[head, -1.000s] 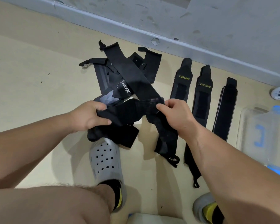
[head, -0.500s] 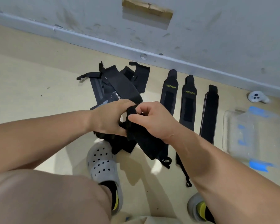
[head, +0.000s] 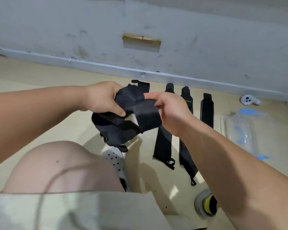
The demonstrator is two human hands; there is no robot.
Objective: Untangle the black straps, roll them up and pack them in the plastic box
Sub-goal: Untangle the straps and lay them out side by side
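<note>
Black tangled straps (head: 123, 123) hang gripped between both hands — left hand (head: 103, 98), right hand (head: 171, 112) — above the floor (head: 40, 77).

I see a bare indoor corner, more storeroom or plain workroom than home: a beige floor (head: 40, 77), a scuffed grey wall (head: 206, 39) with a patched rectangular hole (head: 141, 42), a grey skirting strip (head: 106, 66), and a white controller (head: 249, 100) lying on the floor.
</note>
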